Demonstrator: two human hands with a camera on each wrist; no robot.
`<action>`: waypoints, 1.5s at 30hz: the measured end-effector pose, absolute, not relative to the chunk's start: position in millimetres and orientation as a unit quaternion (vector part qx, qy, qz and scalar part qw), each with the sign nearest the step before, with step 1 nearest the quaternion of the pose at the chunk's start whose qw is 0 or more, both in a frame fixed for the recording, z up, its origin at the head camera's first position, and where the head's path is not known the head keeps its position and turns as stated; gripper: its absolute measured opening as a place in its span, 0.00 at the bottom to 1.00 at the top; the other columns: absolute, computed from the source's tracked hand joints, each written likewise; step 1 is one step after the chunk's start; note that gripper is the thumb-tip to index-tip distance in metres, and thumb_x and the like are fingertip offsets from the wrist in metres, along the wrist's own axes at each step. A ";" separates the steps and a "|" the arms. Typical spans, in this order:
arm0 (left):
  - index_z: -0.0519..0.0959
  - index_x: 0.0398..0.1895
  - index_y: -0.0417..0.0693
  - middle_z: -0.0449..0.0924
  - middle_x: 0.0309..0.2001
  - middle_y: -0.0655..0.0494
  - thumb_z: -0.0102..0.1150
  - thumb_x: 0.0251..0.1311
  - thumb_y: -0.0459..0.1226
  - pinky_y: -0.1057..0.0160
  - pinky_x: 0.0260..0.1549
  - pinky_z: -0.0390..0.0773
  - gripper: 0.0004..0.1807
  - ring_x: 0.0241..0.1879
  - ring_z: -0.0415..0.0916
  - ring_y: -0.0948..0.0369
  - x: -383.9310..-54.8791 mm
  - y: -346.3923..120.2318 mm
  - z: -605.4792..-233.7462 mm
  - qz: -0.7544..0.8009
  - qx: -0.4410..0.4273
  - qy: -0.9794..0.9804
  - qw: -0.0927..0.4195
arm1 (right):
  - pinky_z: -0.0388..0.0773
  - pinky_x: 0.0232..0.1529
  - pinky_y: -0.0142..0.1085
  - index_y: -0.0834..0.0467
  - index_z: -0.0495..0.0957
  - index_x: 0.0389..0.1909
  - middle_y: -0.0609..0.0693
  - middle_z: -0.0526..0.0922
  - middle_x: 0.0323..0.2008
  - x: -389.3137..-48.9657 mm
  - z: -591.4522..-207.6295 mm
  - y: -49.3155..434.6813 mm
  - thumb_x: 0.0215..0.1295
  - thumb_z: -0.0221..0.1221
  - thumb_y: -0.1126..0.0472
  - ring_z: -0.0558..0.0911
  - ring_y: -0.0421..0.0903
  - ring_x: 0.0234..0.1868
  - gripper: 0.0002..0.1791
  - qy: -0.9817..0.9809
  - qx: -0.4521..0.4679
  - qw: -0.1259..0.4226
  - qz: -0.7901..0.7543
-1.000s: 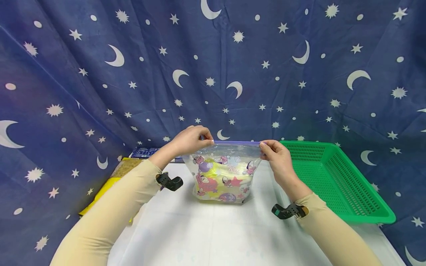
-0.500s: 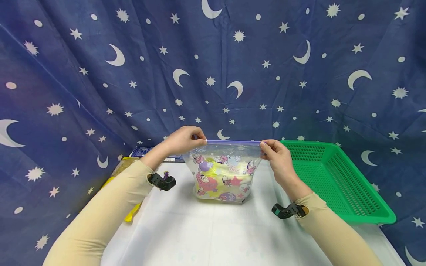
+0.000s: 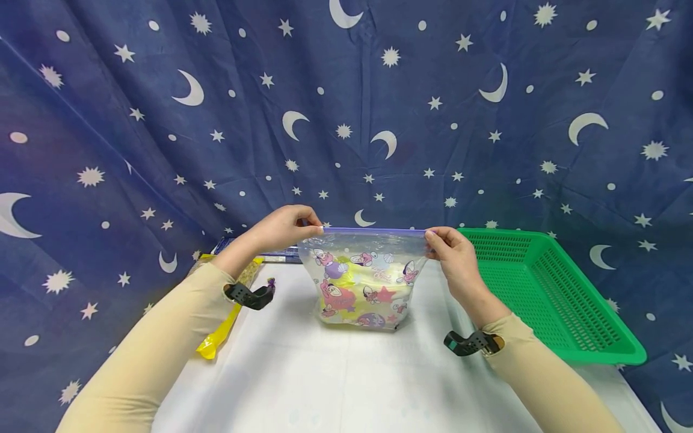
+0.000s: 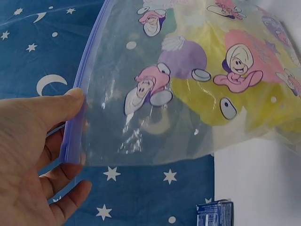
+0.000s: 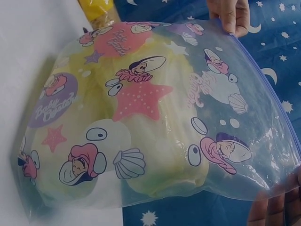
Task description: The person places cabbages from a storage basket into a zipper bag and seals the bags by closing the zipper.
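A clear zip bag (image 3: 363, 288) printed with pink and purple cartoon oysters stands upright on the white table. Something yellow and whitish fills its lower part; its kind is hard to tell through the print. Along the top runs a purple zip strip (image 3: 373, 232), stretched straight between both hands. My left hand (image 3: 284, 228) pinches the strip at its left end, thumb on the near side, as the left wrist view also shows. At the opposite corner my right hand (image 3: 455, 255) pinches the bag's top edge. In the right wrist view only some right fingers (image 5: 277, 209) show.
To the right is a green plastic basket (image 3: 568, 288). Behind my left arm lie a yellow packet (image 3: 219, 334) and a dark blue box (image 3: 281, 255), with a small purple-wrapped thing (image 3: 271, 282) close by. A blue moon-and-star curtain (image 3: 346, 120) hangs behind the table (image 3: 346, 379).
My left hand has slid leftward along the purple strip to the bag's left end, uncovering more of it. My right hand has stayed at the right corner.
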State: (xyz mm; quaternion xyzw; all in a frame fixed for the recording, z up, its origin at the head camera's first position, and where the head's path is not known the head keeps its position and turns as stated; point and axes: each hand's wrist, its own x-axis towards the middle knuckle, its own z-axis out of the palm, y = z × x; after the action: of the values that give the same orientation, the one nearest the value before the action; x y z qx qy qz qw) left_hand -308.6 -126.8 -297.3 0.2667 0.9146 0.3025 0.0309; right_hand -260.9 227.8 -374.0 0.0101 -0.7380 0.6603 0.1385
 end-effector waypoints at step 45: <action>0.81 0.45 0.41 0.82 0.43 0.47 0.62 0.71 0.45 0.54 0.49 0.79 0.14 0.46 0.77 0.50 -299.8 -152.1 -347.4 0.513 0.181 0.836 0.072 | 0.82 0.49 0.34 0.67 0.75 0.60 0.53 0.85 0.48 -253.7 -371.3 253.2 0.75 0.60 0.52 0.83 0.42 0.47 0.24 -0.796 0.042 0.031 0.602</action>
State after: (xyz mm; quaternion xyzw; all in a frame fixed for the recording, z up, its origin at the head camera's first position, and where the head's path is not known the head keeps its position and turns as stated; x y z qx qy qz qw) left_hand -299.8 -152.1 -347.4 0.1815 0.8361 0.5127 0.0717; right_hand -253.7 253.2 -371.3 0.0425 -0.7964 0.6025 0.0314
